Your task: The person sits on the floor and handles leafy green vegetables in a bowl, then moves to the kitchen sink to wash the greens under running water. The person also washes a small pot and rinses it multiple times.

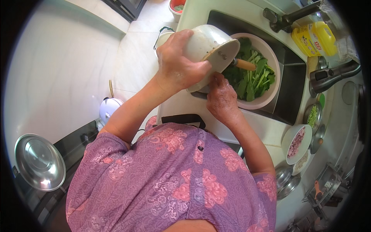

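Note:
My left hand (pixel 179 61) grips a worn metal pot (pixel 203 40) from outside, its thumb near the rim. The pot is tilted on its side, with its mouth towards the sink. My right hand (pixel 221 97) is at the pot's lower rim, its fingertips partly hidden there; whether they pinch the rim or something inside cannot be told. A wooden handle (pixel 245 64) sticks out beyond the pot's rim. Below it, a pale pink basin (pixel 275 62) of cut leafy greens (pixel 256 78) stands in the dark sink (pixel 292 87).
A yellow bottle (pixel 313 40) and a black faucet (pixel 278 21) are behind the sink. To the right stand a white bowl of raw meat (pixel 297 143), a metal bowl of chopped greens (pixel 313 116) and metal bowls (pixel 284 177). A bucket (pixel 163 40) stands left of the counter.

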`<action>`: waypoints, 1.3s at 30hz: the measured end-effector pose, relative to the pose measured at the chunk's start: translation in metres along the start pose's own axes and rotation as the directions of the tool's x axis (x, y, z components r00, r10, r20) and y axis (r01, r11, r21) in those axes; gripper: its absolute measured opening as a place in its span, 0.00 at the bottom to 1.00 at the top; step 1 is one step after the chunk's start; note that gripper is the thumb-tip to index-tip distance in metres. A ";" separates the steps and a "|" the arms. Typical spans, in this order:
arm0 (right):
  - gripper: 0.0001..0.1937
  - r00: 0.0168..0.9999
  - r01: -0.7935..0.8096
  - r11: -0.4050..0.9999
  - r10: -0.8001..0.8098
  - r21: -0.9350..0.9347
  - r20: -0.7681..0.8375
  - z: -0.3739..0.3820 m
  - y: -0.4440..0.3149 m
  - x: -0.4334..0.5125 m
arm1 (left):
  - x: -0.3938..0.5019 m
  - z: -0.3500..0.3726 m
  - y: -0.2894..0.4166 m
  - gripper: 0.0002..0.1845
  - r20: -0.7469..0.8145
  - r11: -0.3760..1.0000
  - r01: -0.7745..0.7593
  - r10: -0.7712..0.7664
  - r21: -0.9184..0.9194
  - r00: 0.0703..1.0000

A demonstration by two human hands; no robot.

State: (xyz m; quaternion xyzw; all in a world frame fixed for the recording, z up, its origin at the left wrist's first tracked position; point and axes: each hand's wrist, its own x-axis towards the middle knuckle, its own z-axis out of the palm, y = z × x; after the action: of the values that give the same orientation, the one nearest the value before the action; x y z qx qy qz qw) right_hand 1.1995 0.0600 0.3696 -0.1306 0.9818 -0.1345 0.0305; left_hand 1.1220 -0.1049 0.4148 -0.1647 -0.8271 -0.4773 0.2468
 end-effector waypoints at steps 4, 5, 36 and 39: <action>0.31 0.943 -0.035 0.960 -0.060 -0.277 -0.328 -0.005 0.011 0.012 | 0.003 -0.003 0.003 0.29 0.050 0.998 -0.005 0.002 0.063 0.999; 0.32 0.949 0.027 0.951 -0.121 -0.307 -0.291 -0.005 0.017 0.015 | 0.003 -0.003 0.004 0.29 0.053 0.998 -0.006 0.002 0.070 0.999; 0.23 0.960 0.072 0.995 -0.088 -0.068 -0.265 -0.005 0.011 0.004 | 0.002 -0.006 0.005 0.28 0.001 0.996 -0.091 0.091 -0.001 0.996; 0.23 0.987 0.093 0.977 -0.066 0.190 -0.147 0.001 0.005 0.000 | 0.001 -0.006 0.006 0.29 0.006 0.995 -0.095 0.095 0.011 0.995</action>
State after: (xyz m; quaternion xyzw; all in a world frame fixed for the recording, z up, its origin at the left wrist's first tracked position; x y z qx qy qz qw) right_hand 1.1986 0.0641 0.3676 -0.1564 0.9574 -0.2406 -0.0308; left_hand 1.1254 -0.1076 0.4219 -0.2039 -0.8216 -0.4599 0.2679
